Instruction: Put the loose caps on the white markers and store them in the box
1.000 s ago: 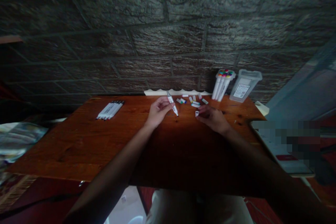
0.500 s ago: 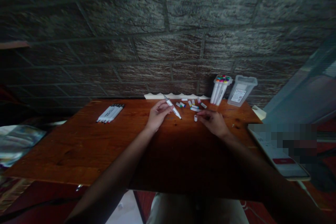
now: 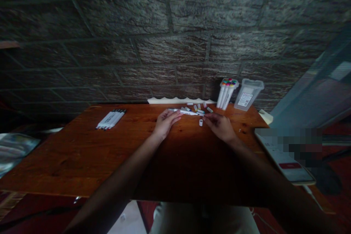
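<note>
My left hand [image 3: 168, 121] is closed around a white double-ended marker [image 3: 185, 112], held nearly level with its bare dark tip pointing right. The fingers of my right hand [image 3: 221, 126] are pinched on a small pale marker cap [image 3: 202, 115], mostly hidden, close to that tip. Whether cap and tip touch is too small to tell. Just below stands a loose white cap [image 3: 201, 123] on the wooden table [image 3: 109, 161]. Several more caps with coloured ends [image 3: 210, 110] lie scattered behind the marker.
A clear holder full of colourful markers [image 3: 226, 95] stands at the back right, beside an upright clear plastic container [image 3: 248, 95]. On the left lies a row of white markers [image 3: 111, 119]. A tablet [image 3: 287, 164] rests at the right edge. The brick wall [image 3: 175, 44] borders the table's back.
The marker in my left hand has turned from slanting down to nearly level, its tip now toward my right hand. My right fingers have moved off the standing cap and up to the marker's tip.
</note>
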{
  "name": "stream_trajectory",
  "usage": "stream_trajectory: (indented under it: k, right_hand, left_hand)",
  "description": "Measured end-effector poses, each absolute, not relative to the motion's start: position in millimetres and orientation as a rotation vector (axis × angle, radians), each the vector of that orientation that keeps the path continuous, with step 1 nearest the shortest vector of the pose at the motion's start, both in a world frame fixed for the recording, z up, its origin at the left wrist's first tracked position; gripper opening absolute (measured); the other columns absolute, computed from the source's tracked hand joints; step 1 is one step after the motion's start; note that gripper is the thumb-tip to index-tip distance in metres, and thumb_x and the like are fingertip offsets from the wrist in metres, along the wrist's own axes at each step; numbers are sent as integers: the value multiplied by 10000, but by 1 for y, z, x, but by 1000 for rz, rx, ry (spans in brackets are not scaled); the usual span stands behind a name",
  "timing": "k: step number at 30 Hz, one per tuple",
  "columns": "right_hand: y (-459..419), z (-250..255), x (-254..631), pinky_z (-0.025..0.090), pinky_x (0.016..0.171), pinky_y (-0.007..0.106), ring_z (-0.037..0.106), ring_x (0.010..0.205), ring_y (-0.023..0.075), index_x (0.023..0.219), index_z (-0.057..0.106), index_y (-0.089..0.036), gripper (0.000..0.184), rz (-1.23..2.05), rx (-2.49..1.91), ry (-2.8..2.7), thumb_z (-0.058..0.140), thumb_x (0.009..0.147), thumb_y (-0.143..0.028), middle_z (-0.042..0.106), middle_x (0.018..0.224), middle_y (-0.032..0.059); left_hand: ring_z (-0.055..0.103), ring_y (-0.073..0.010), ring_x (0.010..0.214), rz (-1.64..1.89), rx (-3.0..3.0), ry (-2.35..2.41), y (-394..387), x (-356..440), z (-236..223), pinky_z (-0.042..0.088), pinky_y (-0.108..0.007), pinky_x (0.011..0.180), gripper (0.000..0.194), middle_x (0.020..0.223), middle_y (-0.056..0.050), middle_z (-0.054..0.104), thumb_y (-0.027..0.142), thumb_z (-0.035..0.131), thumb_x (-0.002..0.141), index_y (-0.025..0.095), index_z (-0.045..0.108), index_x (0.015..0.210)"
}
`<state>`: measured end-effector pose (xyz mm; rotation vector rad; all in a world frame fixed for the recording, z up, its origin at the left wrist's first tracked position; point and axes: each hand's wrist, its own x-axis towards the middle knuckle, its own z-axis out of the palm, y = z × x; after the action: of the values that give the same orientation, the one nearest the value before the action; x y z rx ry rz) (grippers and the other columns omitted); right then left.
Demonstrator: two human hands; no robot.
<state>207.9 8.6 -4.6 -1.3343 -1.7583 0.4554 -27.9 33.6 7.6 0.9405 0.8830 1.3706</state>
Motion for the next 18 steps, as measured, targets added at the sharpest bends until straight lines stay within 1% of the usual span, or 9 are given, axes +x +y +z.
stream_trajectory:
  k: [2,4,6,8,12,15,18]
  right_hand:
    - [8,0,208,524,778,350,665,822,219,993,713,-196,290,309,-1260,-1757,668,809,-415,734,951,76]
    - [7,5,208,499,863,385,631,937,242,1055,699,-212,339,195,-1176,-1807,712,778,-407,719,1015,78]
    - [6,9,208,482,902,401,603,990,251,1099,691,-241,357,163,-1135,-1861,726,773,-381,713,1044,70]
    - [6,10,206,485,901,402,601,983,249,1097,700,-262,334,193,-1128,-1879,729,775,-348,716,1035,66]
    - [5,10,205,498,870,404,611,936,246,1060,729,-284,288,279,-1098,-1884,730,774,-317,724,1008,64]
    - [6,10,208,495,857,396,616,914,239,1036,740,-290,247,321,-1060,-1922,709,795,-335,732,970,53]
    - [10,9,215,488,867,383,633,903,226,1021,743,-264,240,378,-1097,-1831,670,822,-378,735,965,55]
  left_hand:
    - [698,-155,840,1370,986,926,33,-23,7,506,-238,768,309,790,-24,722,299,855,578,137,619,696]
    - [676,-131,785,1374,1048,968,32,-20,5,484,-208,697,297,771,-21,718,306,851,585,135,641,707]
    - [651,-113,738,1369,1093,983,32,-17,5,466,-197,658,285,755,-17,714,313,847,594,136,658,713]
    - [636,-109,714,1359,1120,980,32,-15,4,460,-201,647,276,746,-14,713,317,845,597,139,670,714]
    - [639,-131,728,1333,1205,948,30,-12,4,463,-228,656,257,784,-26,731,322,840,612,149,707,749]
    - [657,-160,788,1299,1277,920,27,-8,3,477,-254,703,272,858,-47,750,332,833,627,159,734,812]
    - [671,-187,867,1276,1298,942,26,-4,3,490,-291,779,334,949,-71,753,367,810,654,169,739,914]
